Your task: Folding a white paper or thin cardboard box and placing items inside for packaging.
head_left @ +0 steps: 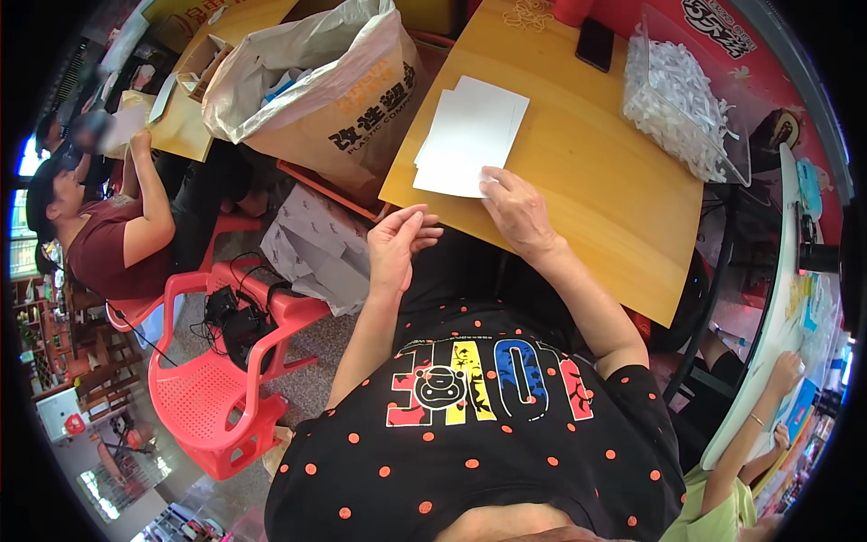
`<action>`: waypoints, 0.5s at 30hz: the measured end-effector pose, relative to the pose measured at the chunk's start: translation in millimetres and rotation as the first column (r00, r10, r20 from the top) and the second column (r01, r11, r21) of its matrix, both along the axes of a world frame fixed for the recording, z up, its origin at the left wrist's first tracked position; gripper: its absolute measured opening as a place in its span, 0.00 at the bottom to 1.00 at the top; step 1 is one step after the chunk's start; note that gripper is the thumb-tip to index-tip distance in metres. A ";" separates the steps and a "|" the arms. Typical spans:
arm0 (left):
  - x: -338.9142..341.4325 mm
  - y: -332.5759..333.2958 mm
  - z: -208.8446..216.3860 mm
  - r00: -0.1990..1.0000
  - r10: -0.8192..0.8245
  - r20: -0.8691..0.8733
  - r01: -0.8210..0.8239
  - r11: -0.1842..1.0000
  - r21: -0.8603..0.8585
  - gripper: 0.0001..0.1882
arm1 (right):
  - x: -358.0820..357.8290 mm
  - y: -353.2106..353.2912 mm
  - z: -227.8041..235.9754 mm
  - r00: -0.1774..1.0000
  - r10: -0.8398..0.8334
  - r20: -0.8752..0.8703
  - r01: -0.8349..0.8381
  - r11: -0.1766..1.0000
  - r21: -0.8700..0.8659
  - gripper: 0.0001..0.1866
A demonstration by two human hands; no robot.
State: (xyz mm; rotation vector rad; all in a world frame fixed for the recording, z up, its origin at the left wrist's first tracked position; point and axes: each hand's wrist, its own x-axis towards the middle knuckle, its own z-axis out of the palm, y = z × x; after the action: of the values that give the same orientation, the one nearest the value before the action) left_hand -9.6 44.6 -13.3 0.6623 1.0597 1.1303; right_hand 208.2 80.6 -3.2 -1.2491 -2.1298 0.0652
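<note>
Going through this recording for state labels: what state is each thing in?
White sheets: stacked unevenly on the table
Left hand: empty, partly curled
Right hand: at the sheets' near right corner
Sack: standing, open-topped
Clear bin: uncovered, filled with white strips
Phone: lying flat, screen dark
Red chair: upright, black gear on its seat
</note>
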 end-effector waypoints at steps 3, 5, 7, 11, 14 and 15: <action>-0.2 13.2 8.9 0.974 -0.048 0.220 0.072 0.992 -0.105 0.18 | 3.9 -12.9 18.1 0.993 -0.032 -0.111 0.023 0.996 -0.081 0.09; -0.5 21.2 13.0 0.912 -0.005 0.411 0.084 0.981 -0.174 0.23 | 9.6 -27.9 32.9 0.979 0.075 -0.189 -0.087 0.994 -0.060 0.10; 11.5 28.0 31.7 0.807 0.038 0.589 0.079 0.982 -0.172 0.26 | 15.0 -47.0 50.6 0.949 0.164 -0.270 -0.193 0.978 -0.082 0.11; -3.9 33.2 4.3 0.871 -0.196 0.450 0.267 0.958 -0.100 0.18 | 20.5 -76.0 65.9 0.853 0.077 -0.516 -0.278 0.904 -0.325 0.07; 12.4 23.2 11.8 0.926 -0.183 0.331 0.193 0.981 0.004 0.18 | 28.8 -83.4 70.2 0.658 -0.289 -0.696 -0.314 0.735 -0.601 0.04; 15.3 19.2 23.9 0.930 -0.225 0.291 0.223 0.974 0.041 0.14 | 31.3 -82.0 67.2 0.572 -0.338 -0.747 -0.325 0.743 -0.585 0.04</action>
State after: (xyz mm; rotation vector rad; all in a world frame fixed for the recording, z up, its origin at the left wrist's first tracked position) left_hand 5.7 63.9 10.5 0.5826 0.7066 0.9968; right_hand 239.6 -1.4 63.9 -1.2169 -1.2161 1.3008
